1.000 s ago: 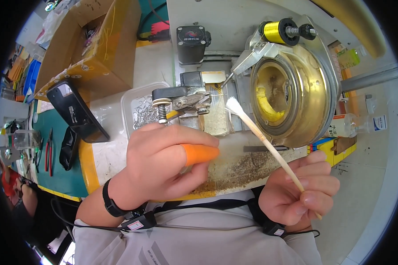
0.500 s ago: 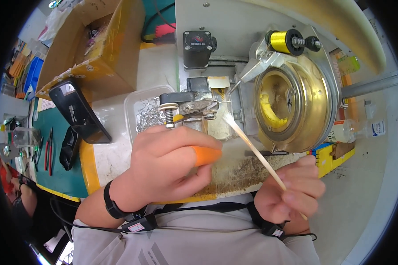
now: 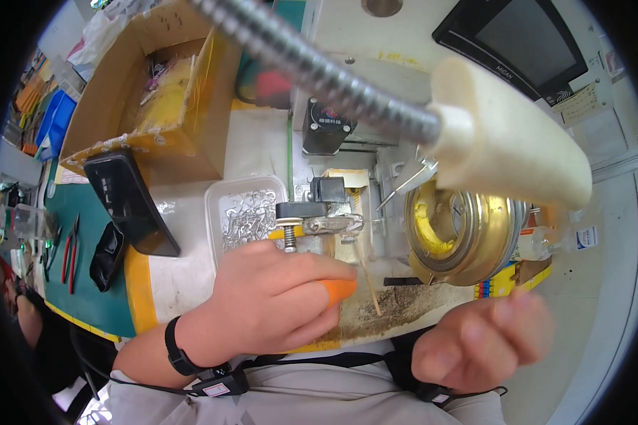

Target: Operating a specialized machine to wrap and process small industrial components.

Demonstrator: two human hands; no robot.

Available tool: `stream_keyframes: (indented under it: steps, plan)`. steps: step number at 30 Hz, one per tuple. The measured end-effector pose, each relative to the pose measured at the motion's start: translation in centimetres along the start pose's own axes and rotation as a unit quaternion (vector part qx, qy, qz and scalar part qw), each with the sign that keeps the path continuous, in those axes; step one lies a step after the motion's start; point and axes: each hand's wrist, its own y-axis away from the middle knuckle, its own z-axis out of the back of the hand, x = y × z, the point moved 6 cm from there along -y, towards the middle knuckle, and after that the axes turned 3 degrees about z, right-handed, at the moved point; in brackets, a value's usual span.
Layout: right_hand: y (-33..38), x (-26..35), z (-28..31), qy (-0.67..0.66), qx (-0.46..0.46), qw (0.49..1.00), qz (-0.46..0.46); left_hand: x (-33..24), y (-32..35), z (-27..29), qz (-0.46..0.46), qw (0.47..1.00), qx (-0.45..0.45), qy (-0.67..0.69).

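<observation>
My left hand [image 3: 283,294], an orange rubber sleeve [image 3: 339,291] over one finger and a black band [image 3: 180,347] round the wrist, sits with its fingers curled in close just below the small metal clamp with a black arm and a coiled spring [image 3: 319,221]. I can't tell whether it grips anything, since the fingertips are hidden.

The thin, pale wooden stick [image 3: 371,289] lies outside both palms, slanting over the brown-stained white worktop [image 3: 411,304] just to the right of my left fingers; its upper end reaches up beside the clamp.

My right hand [image 3: 483,341] is blurred, half closed, well apart from the stick and in front of the large brass-coloured ring-shaped wheel [image 3: 493,230]. I can't tell whether something small is pinched in it.

Left of the clamp is a white plastic tray [image 3: 212,212] of silvery metal hooks [image 3: 252,214], then a black phone [image 3: 131,202] propped at a tilt against an open cardboard box [image 3: 207,134]. A cream lamp head [image 3: 514,138] on a ribbed metal neck [image 3: 319,74] hangs across the upper part of my view.
</observation>
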Motion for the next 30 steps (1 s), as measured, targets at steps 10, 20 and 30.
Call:
stream_keyframes:
  steps: [10,20,30]
  plan:
    - [-2.8,-0.3,-5.8,0.127,0.206,0.966,-0.092,-0.1,0.3,0.1,-0.008,1.000,-0.008,0.005]
    - [-2.0,-0.9,-6.1,0.093,0.181,0.974,-0.096,-0.2,0.1,0.1,-0.045,0.998,-0.031,0.018]
    - [-1.8,-0.9,-6.1,0.094,0.165,0.978,-0.084,0.1,0.3,-0.4,-0.032,0.999,0.003,0.004]
